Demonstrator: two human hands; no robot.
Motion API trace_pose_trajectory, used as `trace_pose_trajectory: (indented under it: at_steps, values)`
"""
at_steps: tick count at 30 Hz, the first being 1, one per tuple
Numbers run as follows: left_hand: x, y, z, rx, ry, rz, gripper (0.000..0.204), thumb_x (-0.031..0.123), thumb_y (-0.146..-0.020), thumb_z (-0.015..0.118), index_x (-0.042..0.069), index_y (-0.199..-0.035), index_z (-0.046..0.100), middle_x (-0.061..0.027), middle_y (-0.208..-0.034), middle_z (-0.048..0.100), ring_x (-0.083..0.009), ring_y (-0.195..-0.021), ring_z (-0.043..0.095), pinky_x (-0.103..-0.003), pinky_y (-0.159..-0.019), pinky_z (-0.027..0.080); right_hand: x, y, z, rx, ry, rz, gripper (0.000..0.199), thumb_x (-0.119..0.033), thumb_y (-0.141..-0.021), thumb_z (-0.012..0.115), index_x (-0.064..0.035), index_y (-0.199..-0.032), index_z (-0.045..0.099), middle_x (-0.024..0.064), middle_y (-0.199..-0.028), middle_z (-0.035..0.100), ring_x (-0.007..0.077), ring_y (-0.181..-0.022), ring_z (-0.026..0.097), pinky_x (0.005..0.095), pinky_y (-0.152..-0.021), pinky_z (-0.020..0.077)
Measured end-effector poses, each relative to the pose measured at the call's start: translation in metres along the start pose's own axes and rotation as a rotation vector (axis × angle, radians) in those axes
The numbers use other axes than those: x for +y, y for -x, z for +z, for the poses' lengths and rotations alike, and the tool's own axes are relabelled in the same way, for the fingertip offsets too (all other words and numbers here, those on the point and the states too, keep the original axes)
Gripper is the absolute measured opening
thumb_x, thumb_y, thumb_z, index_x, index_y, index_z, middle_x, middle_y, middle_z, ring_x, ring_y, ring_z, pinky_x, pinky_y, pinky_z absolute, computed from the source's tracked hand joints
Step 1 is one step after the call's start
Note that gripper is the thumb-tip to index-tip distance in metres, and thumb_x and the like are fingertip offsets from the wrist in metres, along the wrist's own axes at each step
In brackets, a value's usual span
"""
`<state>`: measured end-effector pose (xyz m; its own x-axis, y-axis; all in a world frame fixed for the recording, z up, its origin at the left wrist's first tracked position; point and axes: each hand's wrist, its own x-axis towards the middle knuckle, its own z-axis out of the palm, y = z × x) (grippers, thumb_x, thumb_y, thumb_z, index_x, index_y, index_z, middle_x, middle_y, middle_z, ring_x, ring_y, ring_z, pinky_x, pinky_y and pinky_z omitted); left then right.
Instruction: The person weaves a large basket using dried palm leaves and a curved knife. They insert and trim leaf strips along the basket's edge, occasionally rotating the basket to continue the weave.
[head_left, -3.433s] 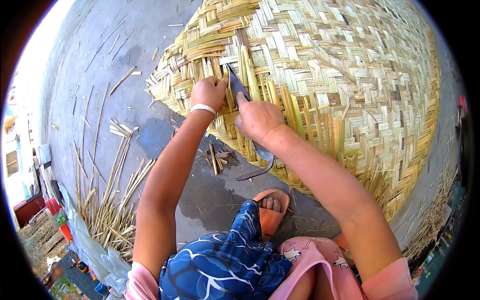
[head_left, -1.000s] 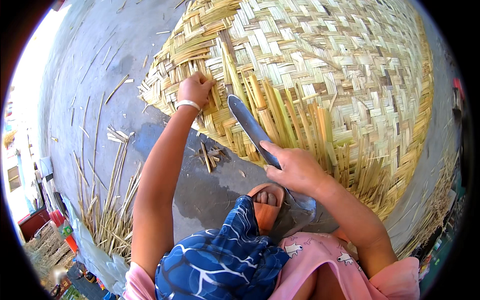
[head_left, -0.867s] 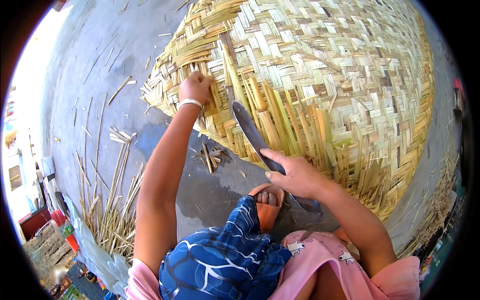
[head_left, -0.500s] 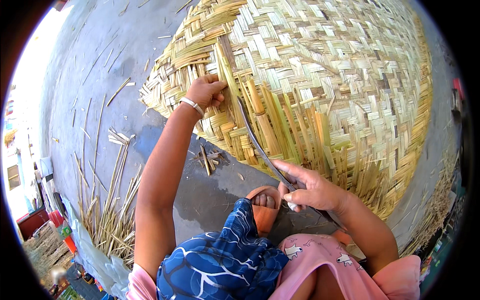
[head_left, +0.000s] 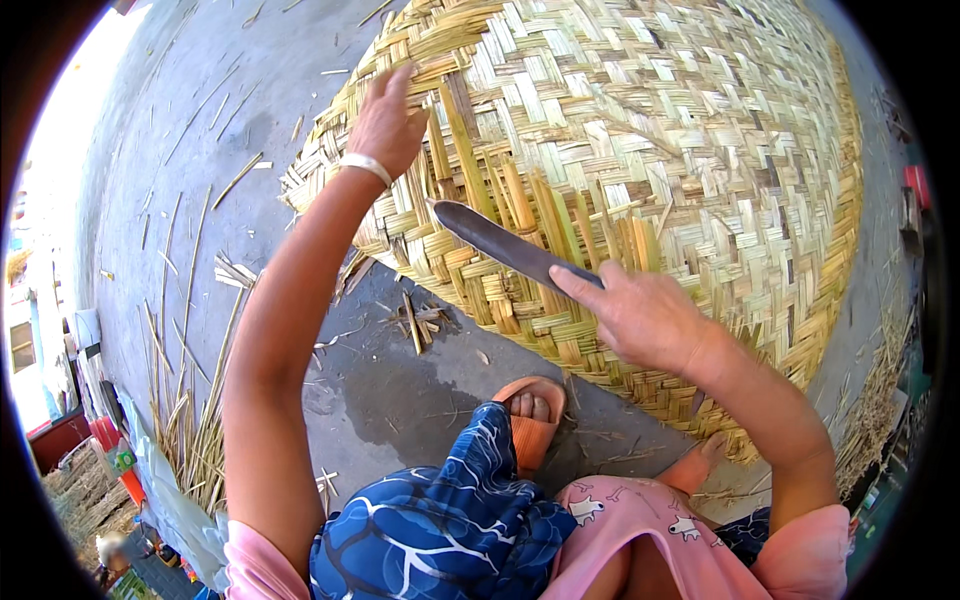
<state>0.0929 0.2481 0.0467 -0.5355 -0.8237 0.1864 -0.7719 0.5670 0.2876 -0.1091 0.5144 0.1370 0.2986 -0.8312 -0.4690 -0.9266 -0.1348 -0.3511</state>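
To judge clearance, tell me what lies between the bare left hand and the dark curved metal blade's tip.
Head view: narrow yellow plant strips of the pale woven mat lie between them.

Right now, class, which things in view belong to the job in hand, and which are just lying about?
In the job:
curved metal blade, held in the right hand
woven mat, below the left hand
strips sticking out of it

Apparently lying about:
loose stalks, floor at left
small heap of scraps
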Motion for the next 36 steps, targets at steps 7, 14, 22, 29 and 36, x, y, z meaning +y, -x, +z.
trace_pose_trajectory:
  at_steps: [7, 14, 22, 29, 36]
  values:
    - [0.009, -0.045, -0.005, -0.508, -0.606, 0.629, 0.034, -0.001, -0.075, 0.065, 0.016, -0.105, 0.066, -0.007, -0.132, 0.053, -0.0254, -0.133, 0.04, -0.045, -0.108, 0.033, 0.02, -0.043, -0.009, 0.012, 0.149, -0.076, 0.045, -0.021, -0.091, 0.053, -0.0196, -0.135, 0.046, 0.0168, -0.084, 0.059, 0.0331, -0.071, 0.065, 0.0453, -0.057, 0.0507]
    - [0.018, -0.059, -0.029, -0.673, -0.558, 0.451, 0.024, 0.004, -0.078, 0.067, 0.011, -0.101, 0.066, -0.0068, -0.107, 0.064, -0.0259, -0.108, 0.06, -0.041, -0.091, 0.046, 0.032, -0.069, -0.012, 0.011, 0.13, 0.008, 0.047, -0.035, -0.094, 0.053, -0.024, -0.139, 0.045, 0.014, -0.081, 0.063, 0.0311, -0.073, 0.066, 0.0441, -0.058, 0.0509]
    - [0.041, -0.062, -0.031, -0.77, -0.571, 0.435, 0.024, 0.02, -0.082, 0.067, 0.011, -0.103, 0.067, -0.0109, -0.102, 0.066, -0.0296, -0.104, 0.062, -0.042, -0.088, 0.048, 0.031, -0.086, -0.021, -0.115, 0.116, 0.125, 0.048, -0.036, -0.097, 0.048, -0.0259, -0.142, 0.041, 0.0119, -0.086, 0.066, 0.0304, -0.08, 0.066, 0.0446, -0.067, 0.0516]
    - [0.035, -0.067, -0.026, -0.781, -0.35, 0.331, 0.031, 0.035, -0.077, 0.073, 0.009, -0.093, 0.067, -0.0129, -0.093, 0.068, -0.0319, -0.094, 0.064, -0.042, -0.08, 0.049, 0.034, -0.084, -0.028, -0.107, 0.099, 0.132, 0.048, -0.039, -0.098, 0.044, -0.0266, -0.144, 0.039, 0.0124, -0.089, 0.066, 0.0312, -0.082, 0.066, 0.0458, -0.068, 0.0514]
    - [0.027, -0.058, 0.002, -0.49, -0.473, 0.812, 0.014, 0.022, -0.078, 0.068, 0.012, -0.087, 0.067, -0.0063, -0.085, 0.065, -0.0254, -0.091, 0.062, -0.039, -0.08, 0.05, 0.041, -0.089, -0.024, -0.123, 0.063, 0.169, 0.048, -0.038, -0.098, 0.042, -0.0259, -0.144, 0.038, 0.0128, -0.087, 0.067, 0.031, -0.08, 0.066, 0.0457, -0.067, 0.0512]
